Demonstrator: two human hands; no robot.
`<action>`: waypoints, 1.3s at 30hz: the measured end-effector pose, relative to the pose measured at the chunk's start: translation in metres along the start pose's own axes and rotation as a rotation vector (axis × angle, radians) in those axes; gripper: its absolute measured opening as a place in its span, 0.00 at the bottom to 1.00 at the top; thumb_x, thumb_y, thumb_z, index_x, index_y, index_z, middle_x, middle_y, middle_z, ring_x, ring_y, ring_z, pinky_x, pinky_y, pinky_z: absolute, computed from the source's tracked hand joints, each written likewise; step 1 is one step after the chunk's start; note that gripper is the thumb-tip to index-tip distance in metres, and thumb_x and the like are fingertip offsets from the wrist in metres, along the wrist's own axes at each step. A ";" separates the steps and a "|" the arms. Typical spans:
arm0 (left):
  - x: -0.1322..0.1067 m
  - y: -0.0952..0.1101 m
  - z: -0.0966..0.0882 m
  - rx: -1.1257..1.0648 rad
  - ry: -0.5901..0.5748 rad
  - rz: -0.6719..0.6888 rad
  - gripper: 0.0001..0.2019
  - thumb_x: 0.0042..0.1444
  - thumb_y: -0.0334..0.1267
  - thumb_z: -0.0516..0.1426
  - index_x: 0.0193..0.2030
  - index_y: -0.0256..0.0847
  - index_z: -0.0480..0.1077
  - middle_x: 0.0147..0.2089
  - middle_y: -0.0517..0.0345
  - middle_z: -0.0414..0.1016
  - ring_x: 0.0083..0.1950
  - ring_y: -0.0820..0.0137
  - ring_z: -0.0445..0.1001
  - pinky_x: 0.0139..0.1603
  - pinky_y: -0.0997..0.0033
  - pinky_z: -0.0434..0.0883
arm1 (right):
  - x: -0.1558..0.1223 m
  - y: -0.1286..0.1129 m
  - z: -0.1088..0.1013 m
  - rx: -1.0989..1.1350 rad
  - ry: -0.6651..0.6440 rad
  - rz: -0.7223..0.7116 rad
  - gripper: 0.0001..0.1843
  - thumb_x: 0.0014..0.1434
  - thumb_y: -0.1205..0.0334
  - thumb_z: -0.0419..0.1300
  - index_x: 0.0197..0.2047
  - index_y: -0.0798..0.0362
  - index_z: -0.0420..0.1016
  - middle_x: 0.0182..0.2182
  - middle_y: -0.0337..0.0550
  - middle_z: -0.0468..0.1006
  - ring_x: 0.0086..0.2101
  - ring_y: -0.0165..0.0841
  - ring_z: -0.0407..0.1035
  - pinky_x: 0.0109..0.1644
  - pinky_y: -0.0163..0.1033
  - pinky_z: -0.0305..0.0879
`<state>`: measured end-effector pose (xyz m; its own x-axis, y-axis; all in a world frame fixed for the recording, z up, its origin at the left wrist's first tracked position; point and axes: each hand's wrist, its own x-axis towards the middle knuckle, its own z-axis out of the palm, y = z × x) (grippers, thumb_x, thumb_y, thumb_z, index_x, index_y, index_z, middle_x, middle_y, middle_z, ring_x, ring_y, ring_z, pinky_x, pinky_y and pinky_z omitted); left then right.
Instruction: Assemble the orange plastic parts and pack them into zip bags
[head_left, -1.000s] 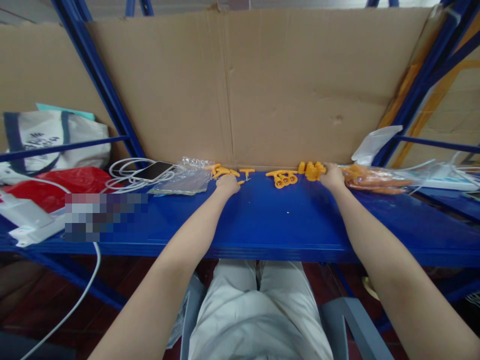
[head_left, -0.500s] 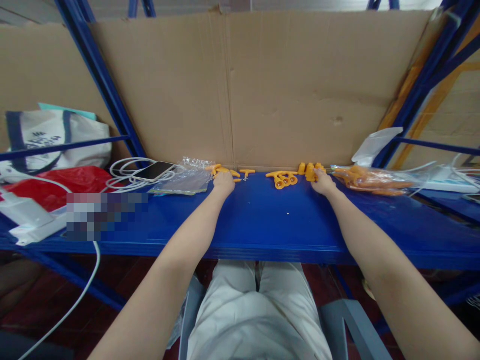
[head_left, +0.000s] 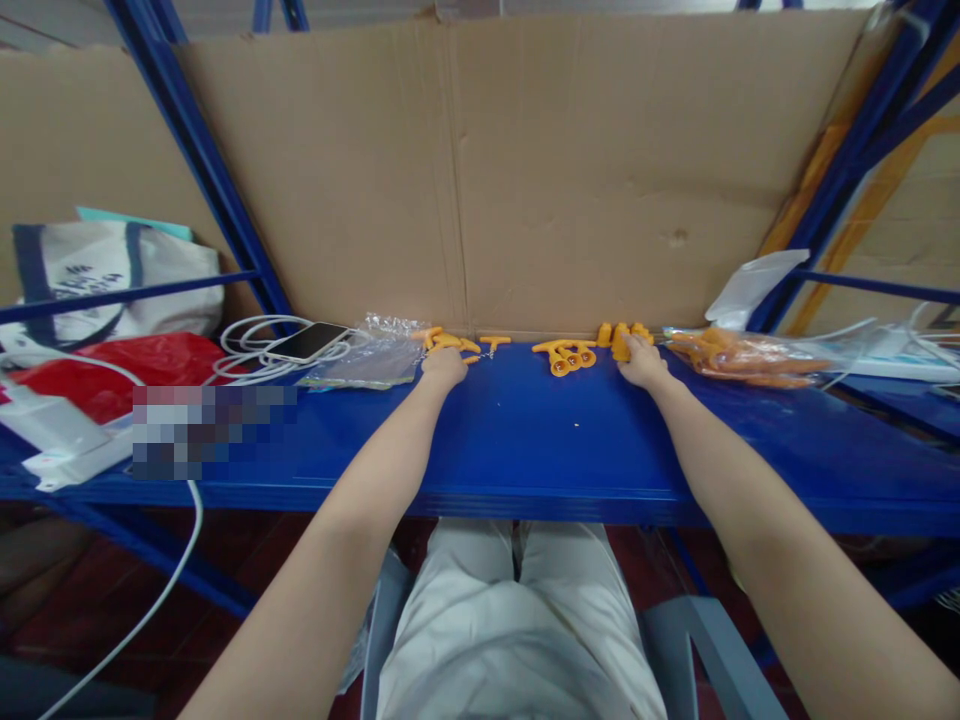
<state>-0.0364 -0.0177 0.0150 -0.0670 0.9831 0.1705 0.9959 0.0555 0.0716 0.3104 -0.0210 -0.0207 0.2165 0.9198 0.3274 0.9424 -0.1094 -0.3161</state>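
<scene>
Small orange plastic parts lie in groups along the back of the blue shelf [head_left: 525, 440]. My left hand [head_left: 444, 367] rests at the left group of orange T-shaped parts [head_left: 448, 342]; its fingers are curled under and what they hold is hidden. One T-shaped part [head_left: 494, 344] lies alone beside it. My right hand [head_left: 641, 365] reaches the right cluster of stubby orange pieces [head_left: 619, 338], with its fingertips closed on one of them. Between the hands lies a group of orange ringed parts [head_left: 566, 356].
A clear bag of orange parts [head_left: 750, 358] lies right of my right hand. A crumpled clear bag [head_left: 371, 355], a phone [head_left: 309, 341] on white cables, a red bag [head_left: 112, 370] and a tote bag [head_left: 105, 275] sit to the left. Cardboard [head_left: 525, 170] backs the shelf.
My right hand has moved left, away from the clear bag of orange parts, onto the cluster of stubby pieces. My left hand has shifted slightly left.
</scene>
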 end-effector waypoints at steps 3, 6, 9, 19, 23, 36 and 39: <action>-0.001 0.001 -0.003 -0.021 0.009 -0.034 0.24 0.64 0.40 0.52 0.64 0.32 0.69 0.64 0.34 0.70 0.64 0.53 0.71 0.61 0.62 0.71 | 0.000 -0.002 0.000 0.006 -0.016 0.009 0.36 0.62 0.58 0.52 0.73 0.48 0.54 0.73 0.54 0.50 0.68 0.54 0.51 0.64 0.65 0.57; -0.002 0.002 -0.005 -0.034 0.029 -0.043 0.23 0.64 0.39 0.52 0.62 0.33 0.69 0.65 0.35 0.69 0.64 0.53 0.71 0.60 0.61 0.71 | 0.002 -0.002 0.001 0.012 -0.054 0.044 0.36 0.63 0.56 0.53 0.73 0.48 0.55 0.73 0.53 0.48 0.69 0.54 0.49 0.66 0.64 0.54; -0.004 0.004 -0.008 -0.041 0.058 -0.023 0.21 0.63 0.37 0.51 0.61 0.34 0.70 0.63 0.36 0.72 0.63 0.54 0.72 0.59 0.62 0.72 | 0.003 -0.004 0.001 0.031 -0.078 0.067 0.35 0.64 0.54 0.52 0.73 0.49 0.54 0.73 0.54 0.48 0.69 0.54 0.47 0.67 0.64 0.52; -0.013 0.010 -0.019 -0.064 0.178 -0.013 0.18 0.66 0.38 0.49 0.59 0.38 0.69 0.57 0.39 0.76 0.58 0.56 0.75 0.54 0.62 0.72 | 0.004 -0.002 0.003 0.061 -0.016 0.004 0.31 0.66 0.58 0.51 0.70 0.58 0.59 0.68 0.66 0.56 0.65 0.56 0.56 0.64 0.59 0.57; -0.013 0.012 -0.016 -0.041 0.196 0.049 0.18 0.65 0.39 0.50 0.59 0.39 0.70 0.56 0.40 0.76 0.59 0.56 0.75 0.55 0.62 0.71 | 0.013 0.006 0.013 0.061 -0.009 0.000 0.33 0.62 0.54 0.53 0.69 0.50 0.61 0.68 0.59 0.59 0.65 0.58 0.56 0.62 0.65 0.59; -0.009 0.014 -0.005 -0.061 0.147 0.305 0.20 0.63 0.38 0.52 0.60 0.43 0.70 0.55 0.50 0.79 0.58 0.59 0.76 0.56 0.65 0.71 | -0.004 -0.025 -0.008 0.084 0.199 -0.175 0.22 0.62 0.64 0.48 0.58 0.55 0.67 0.56 0.61 0.71 0.55 0.49 0.67 0.57 0.52 0.65; -0.010 0.018 -0.004 -0.094 0.149 0.384 0.20 0.63 0.38 0.52 0.61 0.43 0.69 0.55 0.49 0.79 0.57 0.59 0.76 0.55 0.66 0.71 | -0.009 -0.038 -0.010 0.087 0.174 -0.215 0.24 0.61 0.65 0.51 0.61 0.54 0.63 0.56 0.59 0.74 0.53 0.50 0.70 0.55 0.53 0.67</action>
<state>-0.0179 -0.0276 0.0189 0.2930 0.8928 0.3421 0.9408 -0.3331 0.0635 0.2754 -0.0291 -0.0027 0.0621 0.8388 0.5409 0.9476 0.1205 -0.2958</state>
